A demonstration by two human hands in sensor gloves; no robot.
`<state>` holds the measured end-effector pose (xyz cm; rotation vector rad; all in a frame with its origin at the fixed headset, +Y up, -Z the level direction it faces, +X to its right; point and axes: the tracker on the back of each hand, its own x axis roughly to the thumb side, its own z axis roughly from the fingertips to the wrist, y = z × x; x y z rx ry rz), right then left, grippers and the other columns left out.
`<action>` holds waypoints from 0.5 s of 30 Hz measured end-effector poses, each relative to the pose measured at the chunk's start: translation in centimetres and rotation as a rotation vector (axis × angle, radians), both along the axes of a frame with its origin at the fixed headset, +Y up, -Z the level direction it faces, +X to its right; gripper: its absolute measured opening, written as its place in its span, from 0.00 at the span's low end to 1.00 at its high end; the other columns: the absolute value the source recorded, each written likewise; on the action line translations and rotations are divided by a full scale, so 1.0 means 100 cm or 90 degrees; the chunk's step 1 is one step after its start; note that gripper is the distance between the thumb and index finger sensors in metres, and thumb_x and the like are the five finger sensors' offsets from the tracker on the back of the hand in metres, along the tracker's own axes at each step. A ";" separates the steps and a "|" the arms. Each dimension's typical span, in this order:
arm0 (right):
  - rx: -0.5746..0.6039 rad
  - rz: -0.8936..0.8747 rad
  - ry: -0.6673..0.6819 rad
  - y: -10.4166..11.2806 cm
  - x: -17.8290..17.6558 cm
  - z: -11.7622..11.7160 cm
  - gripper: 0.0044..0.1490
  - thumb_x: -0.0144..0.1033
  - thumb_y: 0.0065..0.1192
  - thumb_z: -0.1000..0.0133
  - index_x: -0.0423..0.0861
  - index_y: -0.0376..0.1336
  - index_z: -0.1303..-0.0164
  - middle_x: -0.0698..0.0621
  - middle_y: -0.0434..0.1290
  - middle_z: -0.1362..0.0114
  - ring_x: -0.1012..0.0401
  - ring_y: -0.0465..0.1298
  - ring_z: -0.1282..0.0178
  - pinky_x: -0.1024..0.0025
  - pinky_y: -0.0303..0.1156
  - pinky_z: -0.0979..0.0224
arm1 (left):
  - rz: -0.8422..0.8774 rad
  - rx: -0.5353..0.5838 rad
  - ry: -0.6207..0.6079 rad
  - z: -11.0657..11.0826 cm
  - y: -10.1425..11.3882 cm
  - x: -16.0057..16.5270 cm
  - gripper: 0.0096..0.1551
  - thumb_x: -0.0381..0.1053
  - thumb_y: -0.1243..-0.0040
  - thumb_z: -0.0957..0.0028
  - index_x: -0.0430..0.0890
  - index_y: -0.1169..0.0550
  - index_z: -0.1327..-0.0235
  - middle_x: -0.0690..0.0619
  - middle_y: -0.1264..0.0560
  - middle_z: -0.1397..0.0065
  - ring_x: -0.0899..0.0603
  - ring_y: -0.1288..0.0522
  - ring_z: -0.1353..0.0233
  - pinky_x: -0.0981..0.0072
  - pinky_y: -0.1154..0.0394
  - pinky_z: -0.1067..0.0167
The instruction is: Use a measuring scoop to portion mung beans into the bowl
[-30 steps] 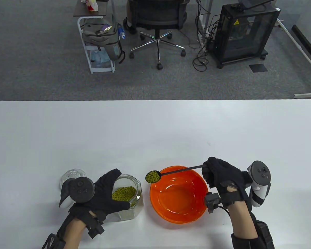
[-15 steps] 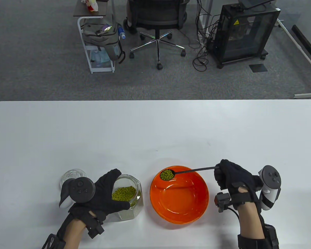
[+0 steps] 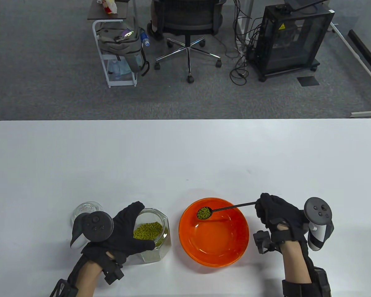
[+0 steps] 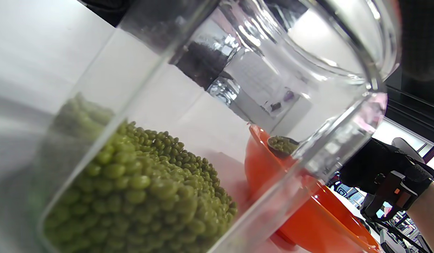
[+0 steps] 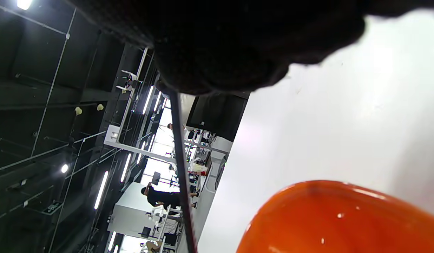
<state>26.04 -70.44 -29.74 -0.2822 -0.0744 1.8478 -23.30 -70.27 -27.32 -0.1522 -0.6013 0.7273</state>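
An orange bowl (image 3: 232, 247) sits on the white table near the front. My right hand (image 3: 273, 212) grips the thin black handle of a measuring scoop (image 3: 204, 213), whose head, heaped with green mung beans, hangs over the bowl's far-left inside. My left hand (image 3: 126, 230) wraps around an open glass jar (image 3: 156, 247) part-filled with mung beans (image 3: 147, 230), left of the bowl. In the left wrist view the jar (image 4: 203, 88) fills the frame, with the bowl (image 4: 308, 218) and scoop (image 4: 282, 144) seen through the glass. The right wrist view shows the scoop handle (image 5: 182, 175) and the bowl rim (image 5: 343, 218).
The jar's glass lid (image 3: 85, 210) lies on the table behind my left hand. Beyond the table's far edge stand an office chair (image 3: 187, 27), a small cart with a bag (image 3: 119, 46) and a black cabinet (image 3: 292, 37).
My right hand moved the loaded scoop rightward from above the bowl's left rim to over the bowl's inside, and lowered it a little. The left hand and jar stayed still.
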 end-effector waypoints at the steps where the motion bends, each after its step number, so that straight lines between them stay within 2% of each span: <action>1: 0.004 0.010 -0.002 0.001 -0.001 0.001 0.27 0.49 0.64 0.45 0.37 0.78 0.62 0.43 0.83 0.61 0.55 0.81 0.70 0.62 0.79 0.65 | 0.000 0.000 0.000 0.000 0.000 0.000 0.78 0.84 0.33 0.56 0.32 0.53 0.22 0.28 0.49 0.17 0.19 0.41 0.21 0.21 0.43 0.28; 6: 0.056 0.106 0.014 0.011 -0.016 0.004 0.27 0.49 0.64 0.45 0.38 0.78 0.61 0.43 0.83 0.60 0.55 0.81 0.70 0.62 0.79 0.64 | 0.000 0.000 0.000 0.000 0.000 0.000 0.78 0.84 0.33 0.56 0.32 0.53 0.22 0.28 0.49 0.17 0.19 0.41 0.21 0.21 0.43 0.28; 15: 0.209 0.297 0.058 0.039 -0.053 0.022 0.26 0.50 0.64 0.46 0.39 0.78 0.61 0.44 0.83 0.59 0.55 0.81 0.69 0.61 0.79 0.63 | 0.000 0.000 0.000 0.000 0.000 0.000 0.78 0.84 0.33 0.56 0.32 0.53 0.22 0.28 0.49 0.17 0.19 0.41 0.21 0.21 0.43 0.28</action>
